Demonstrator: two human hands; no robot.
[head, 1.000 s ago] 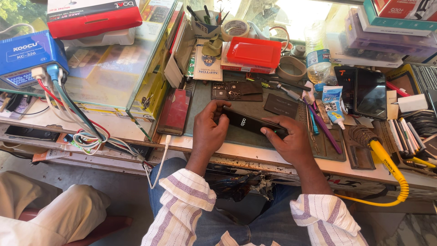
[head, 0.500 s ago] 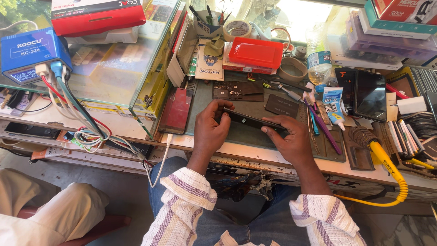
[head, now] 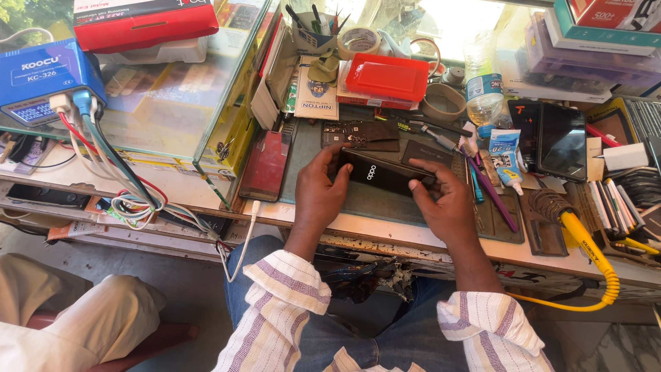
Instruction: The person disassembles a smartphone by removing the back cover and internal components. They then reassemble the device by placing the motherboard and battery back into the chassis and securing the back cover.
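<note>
Black phone (head: pixel 382 173) at frame centre, held tilted above grey mat (head: pixel 385 203) on surface. Left hand (head: pixel 322 193) clamped on its left end, right hand (head: pixel 444 203) clamped on right end. Red box (head: pixel 387 76) above, well apart.

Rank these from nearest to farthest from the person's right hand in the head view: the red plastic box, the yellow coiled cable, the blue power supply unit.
From the right hand:
1. Red plastic box, up and slightly left on the bench.
2. Yellow coiled cable, to the right, hanging off the bench edge; nearly as close, so the call is fine.
3. Blue power supply unit, far left.
</note>
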